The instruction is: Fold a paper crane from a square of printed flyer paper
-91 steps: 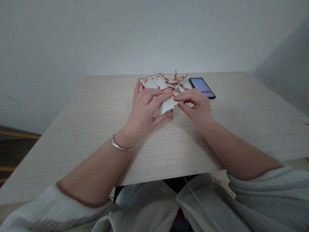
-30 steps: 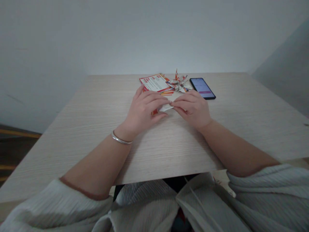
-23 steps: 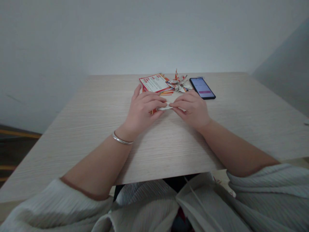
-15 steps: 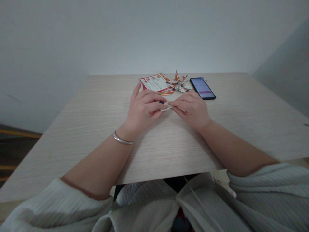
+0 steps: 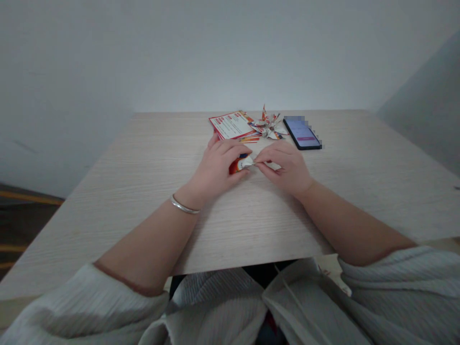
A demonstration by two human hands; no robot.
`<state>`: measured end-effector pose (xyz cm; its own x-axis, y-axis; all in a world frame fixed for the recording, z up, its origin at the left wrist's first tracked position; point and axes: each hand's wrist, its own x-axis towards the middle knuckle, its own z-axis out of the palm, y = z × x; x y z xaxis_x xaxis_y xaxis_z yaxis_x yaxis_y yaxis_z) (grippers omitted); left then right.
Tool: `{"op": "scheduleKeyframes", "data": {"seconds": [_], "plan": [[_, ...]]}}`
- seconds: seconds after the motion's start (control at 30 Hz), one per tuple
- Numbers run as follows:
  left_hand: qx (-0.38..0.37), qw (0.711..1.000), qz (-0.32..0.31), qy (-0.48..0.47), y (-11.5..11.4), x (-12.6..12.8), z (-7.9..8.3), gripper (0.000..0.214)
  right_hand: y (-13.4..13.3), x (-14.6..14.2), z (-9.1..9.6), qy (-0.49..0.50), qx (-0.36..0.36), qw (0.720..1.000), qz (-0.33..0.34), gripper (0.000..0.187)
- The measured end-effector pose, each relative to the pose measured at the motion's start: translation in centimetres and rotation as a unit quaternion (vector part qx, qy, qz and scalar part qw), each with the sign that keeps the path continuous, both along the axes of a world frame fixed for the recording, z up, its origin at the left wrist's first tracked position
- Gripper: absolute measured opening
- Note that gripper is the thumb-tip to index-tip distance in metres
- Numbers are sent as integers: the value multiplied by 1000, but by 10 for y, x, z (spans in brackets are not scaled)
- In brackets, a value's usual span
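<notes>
Between my hands is a small piece of folded paper (image 5: 241, 164), printed red, white and dark blue, held just above or on the table. My left hand (image 5: 220, 164) curves around its left end, thumb below and fingers above. A silver bangle circles the left wrist. With thumb and fingertips pinched together, my right hand (image 5: 282, 165) grips the narrow white tip at the paper's right end. Part of the folded paper is covered by the left fingers.
Behind my hands lies a stack of printed leaflets (image 5: 233, 125). Beside it rest several folded paper shapes with pointed tips (image 5: 269, 126). A phone (image 5: 302, 133) with a lit screen lies at the right. The pale wooden table (image 5: 143, 177) meets a wall at the back.
My left hand has shifted lower around the paper, its fingers further apart, so more of the printed red and white face shows. The right hand keeps its pinch at the tip.
</notes>
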<state>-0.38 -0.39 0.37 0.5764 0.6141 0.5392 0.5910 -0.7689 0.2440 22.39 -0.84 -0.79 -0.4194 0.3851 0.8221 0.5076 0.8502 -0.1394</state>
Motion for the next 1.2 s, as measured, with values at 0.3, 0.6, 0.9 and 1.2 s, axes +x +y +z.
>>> {"op": "scheduleKeyframes", "data": {"seconds": [0.3, 0.6, 0.9, 1.2], "plan": [[51, 998, 36, 19, -1, 0, 4, 34, -8, -10, 0, -43, -14, 997, -58, 11], [88, 995, 18, 36, 1, -3, 8, 27, -6, -4, -4, 11, -53, 999, 7, 12], [56, 998, 29, 2, 2, -6, 8, 23, -5, 0, -5, 65, -156, 986, 12, 12], [94, 995, 20, 21, 0, -9, 13, 25, -3, 0, -3, 36, -108, 993, -3, 13]]}}
